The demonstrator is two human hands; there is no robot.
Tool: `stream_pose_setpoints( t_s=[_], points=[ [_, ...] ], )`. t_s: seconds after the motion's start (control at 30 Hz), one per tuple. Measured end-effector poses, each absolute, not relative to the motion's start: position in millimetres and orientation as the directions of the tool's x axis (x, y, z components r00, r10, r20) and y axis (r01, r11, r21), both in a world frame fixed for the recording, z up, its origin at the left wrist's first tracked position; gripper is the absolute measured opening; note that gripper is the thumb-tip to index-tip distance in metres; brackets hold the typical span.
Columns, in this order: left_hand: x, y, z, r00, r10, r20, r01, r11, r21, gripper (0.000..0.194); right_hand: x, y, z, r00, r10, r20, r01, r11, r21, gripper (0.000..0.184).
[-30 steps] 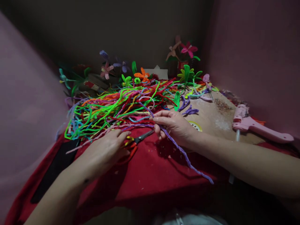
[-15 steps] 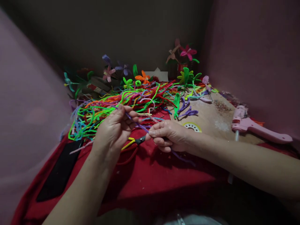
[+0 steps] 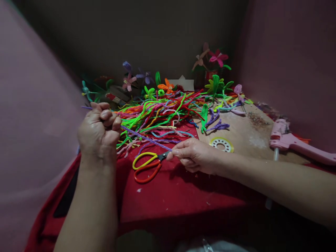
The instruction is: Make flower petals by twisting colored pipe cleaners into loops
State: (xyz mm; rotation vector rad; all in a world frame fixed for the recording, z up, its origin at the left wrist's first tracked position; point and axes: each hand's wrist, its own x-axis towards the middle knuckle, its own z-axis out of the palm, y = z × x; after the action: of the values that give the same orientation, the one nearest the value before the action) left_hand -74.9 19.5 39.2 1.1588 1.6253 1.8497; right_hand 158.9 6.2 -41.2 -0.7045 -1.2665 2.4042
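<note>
A purple pipe cleaner (image 3: 145, 137) stretches almost straight between my two hands. My left hand (image 3: 99, 131) is closed around its left part, and a short end pokes out past the fingers. My right hand (image 3: 193, 154) pinches the other part between thumb and forefinger. Just below the pipe cleaner, scissors (image 3: 148, 166) with one yellow and one red handle lie on the red cloth (image 3: 168, 196); their blade tips are hidden by my right fingers. Behind my hands spreads a heap of multicoloured pipe cleaners (image 3: 154, 112).
On the board (image 3: 246, 134) at right are a tape roll (image 3: 228, 145), purple bent pieces (image 3: 219, 126) and a green leaf shape (image 3: 204, 117). A pink glue gun (image 3: 283, 138) rests at its right edge. Pipe-cleaner flowers (image 3: 166, 85) stand along the back. A black flat object (image 3: 65, 196) lies left.
My left hand has slid left along the purple pipe cleaner and closed into a fist, away from my right hand. The scissors' handles are now uncovered. The view has shifted slightly.
</note>
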Motion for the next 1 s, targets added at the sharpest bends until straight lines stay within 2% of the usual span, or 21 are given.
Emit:
stream_pose_setpoints(
  t_s=[0.1,0.2,0.3,0.4,0.5,0.63,0.83,0.93,1.0],
  points=[
    [-80,19,38,-0.575,0.795,0.195,-0.103,-0.306,0.947,0.029,159,8,-40,-0.800,0.538,-0.266,-0.067,-0.521,-0.851,0.015],
    [-76,19,34,-0.579,0.788,0.210,-0.221,-0.399,0.890,0.027,162,14,-38,-0.756,0.625,-0.197,-0.158,-0.466,-0.870,0.015],
    [-62,19,27,-0.545,0.799,0.253,-0.293,-0.464,0.836,0.032,165,20,-36,-0.713,0.685,-0.146,-0.257,-0.450,-0.855,0.015],
    [-47,16,16,-0.447,0.863,0.237,-0.316,-0.401,0.860,0.015,167,25,-36,-0.705,0.697,-0.131,-0.281,-0.444,-0.851,0.015],
    [-41,11,8,-0.348,0.911,0.221,-0.280,-0.326,0.903,0.006,167,27,-37,-0.709,0.694,-0.123,-0.288,-0.445,-0.848,0.015],
    [-37,2,8,-0.247,0.950,0.191,-0.206,-0.244,0.948,0.015,166,28,-38,-0.705,0.698,-0.124,-0.305,-0.456,-0.836,0.014],
    [-18,-3,9,-0.157,0.987,0.043,-0.239,-0.080,0.968,0.030,164,26,-41,-0.719,0.680,-0.145,-0.265,-0.461,-0.847,0.015],
    [-13,-4,9,-0.149,0.988,0.029,-0.263,-0.068,0.963,0.026,164,23,-43,-0.737,0.658,-0.154,-0.217,-0.446,-0.868,0.016],
    [-14,-5,10,-0.165,0.984,0.071,-0.245,-0.111,0.963,0.020,163,22,-44,-0.745,0.645,-0.172,-0.176,-0.438,-0.882,0.017]
  ],
)
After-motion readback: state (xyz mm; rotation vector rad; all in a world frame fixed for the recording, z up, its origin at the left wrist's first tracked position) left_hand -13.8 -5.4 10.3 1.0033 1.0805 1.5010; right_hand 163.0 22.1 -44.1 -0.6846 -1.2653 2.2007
